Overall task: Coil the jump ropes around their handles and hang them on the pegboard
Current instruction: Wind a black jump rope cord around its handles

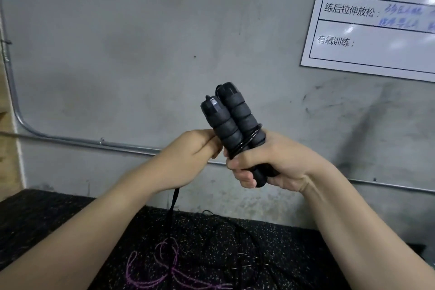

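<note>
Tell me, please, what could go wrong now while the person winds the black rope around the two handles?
1. Only a few turns of black rope circle the handles; if the left hand slackens, they may loosen.
2. The right hand holds only the lower ends, so the handles might spread or slip.
3. Loose rope lies on the floor near a purple rope; they could tangle.

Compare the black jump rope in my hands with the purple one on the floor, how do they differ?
The black jump rope is held up, its handles side by side in the right hand; the purple rope lies on the speckled mat. Black has a few turns round its handles; purple sprawls in loose loops. Black's foam handles show; purple's cannot be made out.
</note>
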`<move>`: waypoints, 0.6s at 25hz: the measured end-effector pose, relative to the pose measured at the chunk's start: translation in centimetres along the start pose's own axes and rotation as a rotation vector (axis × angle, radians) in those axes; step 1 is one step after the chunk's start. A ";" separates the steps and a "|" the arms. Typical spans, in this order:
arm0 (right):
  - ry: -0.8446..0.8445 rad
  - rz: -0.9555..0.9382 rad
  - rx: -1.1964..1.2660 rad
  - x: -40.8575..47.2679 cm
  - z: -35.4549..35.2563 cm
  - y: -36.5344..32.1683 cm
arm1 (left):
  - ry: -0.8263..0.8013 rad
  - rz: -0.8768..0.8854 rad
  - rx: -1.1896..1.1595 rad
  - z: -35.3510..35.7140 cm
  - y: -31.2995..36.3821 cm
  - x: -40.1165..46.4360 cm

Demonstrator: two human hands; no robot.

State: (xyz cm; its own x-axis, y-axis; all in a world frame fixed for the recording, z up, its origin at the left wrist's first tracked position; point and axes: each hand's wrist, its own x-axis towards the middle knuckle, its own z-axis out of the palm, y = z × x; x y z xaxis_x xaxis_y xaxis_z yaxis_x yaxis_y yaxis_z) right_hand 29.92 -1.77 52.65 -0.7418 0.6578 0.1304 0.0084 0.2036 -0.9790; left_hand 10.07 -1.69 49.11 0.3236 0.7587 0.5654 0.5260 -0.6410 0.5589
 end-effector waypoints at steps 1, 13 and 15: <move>0.037 -0.008 -0.014 -0.1 -0.3 -0.1 | 0.024 -0.009 0.059 0.0 -0.2 0.2; 0.531 -0.091 -0.391 1.3 -0.3 0.9 | -0.047 -0.140 0.211 0.0 3.0 0.0; 0.589 -0.134 -0.496 2.2 0.4 1.1 | 0.021 -0.167 0.216 0.1 3.1 -0.1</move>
State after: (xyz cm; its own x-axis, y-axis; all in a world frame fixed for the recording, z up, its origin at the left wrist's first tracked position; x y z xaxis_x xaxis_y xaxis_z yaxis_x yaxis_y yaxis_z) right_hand 28.08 -0.40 51.83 -0.2811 0.8529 0.4400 0.3459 0.5177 -0.7825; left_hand 11.72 -3.71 50.74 0.2032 0.8476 0.4903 0.7269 -0.4660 0.5044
